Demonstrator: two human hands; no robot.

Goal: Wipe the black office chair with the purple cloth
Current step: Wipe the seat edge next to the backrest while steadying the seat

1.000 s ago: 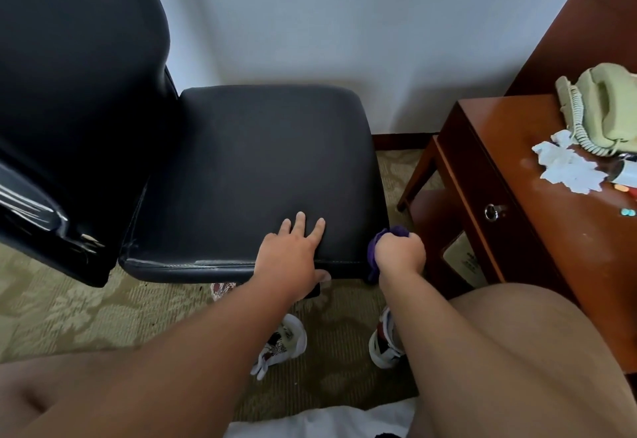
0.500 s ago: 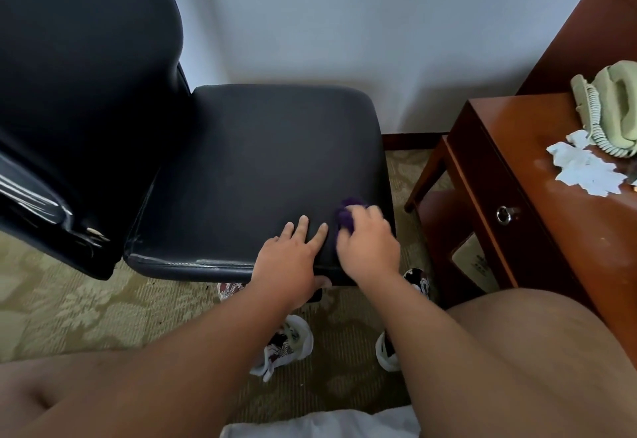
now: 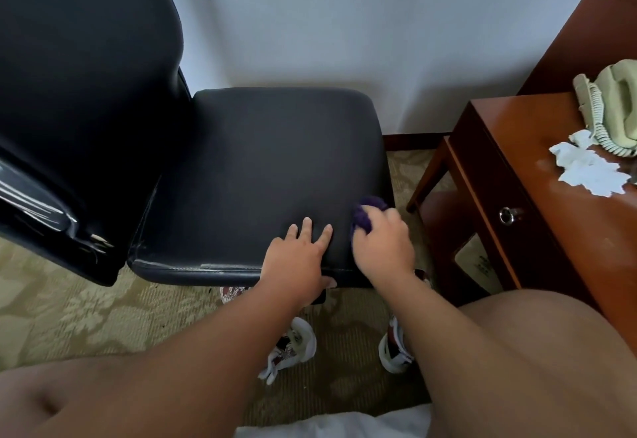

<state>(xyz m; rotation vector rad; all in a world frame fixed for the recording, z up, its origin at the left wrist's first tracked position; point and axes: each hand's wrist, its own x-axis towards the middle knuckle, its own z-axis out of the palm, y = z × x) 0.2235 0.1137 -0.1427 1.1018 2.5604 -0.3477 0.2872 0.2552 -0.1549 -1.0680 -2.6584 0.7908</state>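
right hand (image 3: 382, 244) and purple cloth (image 3: 367, 211) have shifted from the outer side of the seat's right front corner, up onto the top surface, and now sit slightly further right than half a second ago. left hand (image 3: 296, 255) has not changed position.

current state, centre of the frame:
- the right hand is curled over the bunched cloth and grips it. only a dark purple wad shows beyond the knuckles. the cloth is pressed onto the black office chair (image 3: 269, 168) at the lower right of the seat pad, just inside its right edge.
- the left hand lies flat, fingers straight and slightly spread, on the front of the seat, just beside the right hand. its thumb sits at the front edge. it holds nothing. this placement probably braces the chair against rolling or turning under the wiping pressure.

judged progress: the stroke covers only the near right corner. the rest of the seat and the backrest (image 3: 79, 75) at the upper left appear not yet reached.

surroundings: a wooden side table (image 3: 510, 175) stands at the right of the frame, near the chair, carrying a telephone (image 3: 613, 110) and crumpled tissue (image 3: 586, 168).
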